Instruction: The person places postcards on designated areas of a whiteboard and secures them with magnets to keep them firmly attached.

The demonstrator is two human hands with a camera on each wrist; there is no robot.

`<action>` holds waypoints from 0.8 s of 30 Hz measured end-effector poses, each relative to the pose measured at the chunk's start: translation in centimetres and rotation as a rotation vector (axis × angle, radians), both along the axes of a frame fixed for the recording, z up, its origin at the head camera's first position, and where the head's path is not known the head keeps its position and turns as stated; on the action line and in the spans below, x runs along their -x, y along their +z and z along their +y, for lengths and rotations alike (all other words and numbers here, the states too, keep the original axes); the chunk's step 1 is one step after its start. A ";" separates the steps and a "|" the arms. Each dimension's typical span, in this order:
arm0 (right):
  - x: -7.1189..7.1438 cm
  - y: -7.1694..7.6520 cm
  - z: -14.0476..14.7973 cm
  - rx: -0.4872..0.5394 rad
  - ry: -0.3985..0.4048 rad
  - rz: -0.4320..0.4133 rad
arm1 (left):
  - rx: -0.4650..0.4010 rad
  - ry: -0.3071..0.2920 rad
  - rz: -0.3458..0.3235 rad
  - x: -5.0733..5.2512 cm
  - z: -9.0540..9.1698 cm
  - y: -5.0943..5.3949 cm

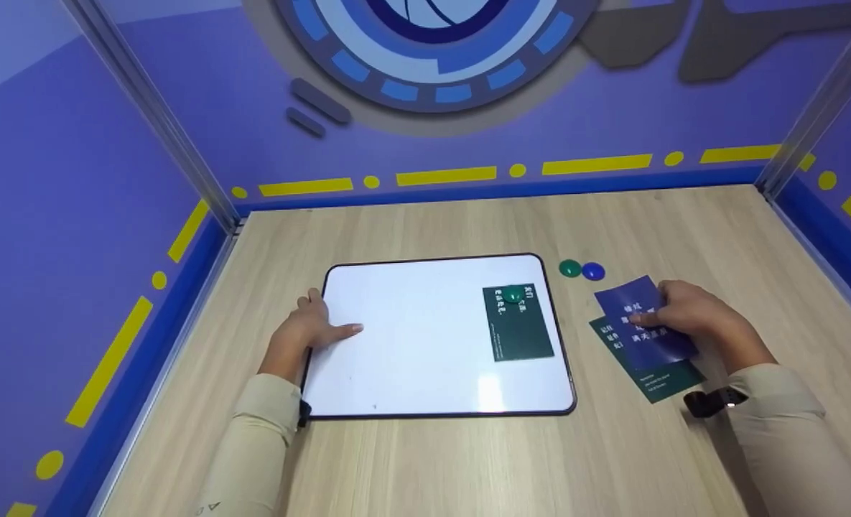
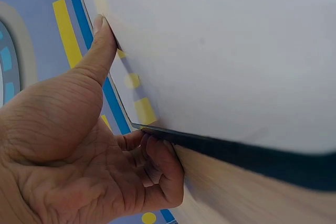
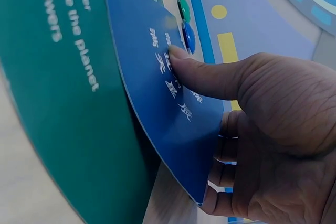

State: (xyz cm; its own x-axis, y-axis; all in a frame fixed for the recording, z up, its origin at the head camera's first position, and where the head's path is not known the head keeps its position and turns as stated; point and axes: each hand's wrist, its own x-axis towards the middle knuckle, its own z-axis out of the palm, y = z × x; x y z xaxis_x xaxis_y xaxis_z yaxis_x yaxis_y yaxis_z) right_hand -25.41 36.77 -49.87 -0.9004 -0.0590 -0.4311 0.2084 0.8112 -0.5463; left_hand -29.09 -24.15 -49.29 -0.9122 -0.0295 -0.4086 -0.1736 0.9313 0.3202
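Clamped between thumb and fingers of the right hand point(image 1: 692, 309), a blue printed card point(image 1: 648, 352) overlaps a green printed card point(image 1: 658, 382) beneath it, right of the whiteboard point(image 1: 411, 330). The left hand point(image 1: 309, 324) grips the board's left edge. Near the opposite edge, a green magnet point(image 1: 513, 294) sits on a second green card point(image 1: 526, 339). Farther off on the table point(image 1: 432, 467) lie a loose green magnet point(image 1: 569, 268) and a blue magnet point(image 1: 594, 271).
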 end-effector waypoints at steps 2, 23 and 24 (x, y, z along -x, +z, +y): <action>0.0 0.0 0.0 -0.005 0.005 0.001 | 0.003 -0.001 -0.004 0.0 -0.1 -0.1; 0.3 -0.4 0.4 -0.021 0.014 0.047 | 0.017 -0.016 -0.001 0.2 0.0 0.0; 0.3 -0.3 0.4 -0.024 0.016 0.044 | 0.014 -0.015 -0.003 0.1 0.0 0.0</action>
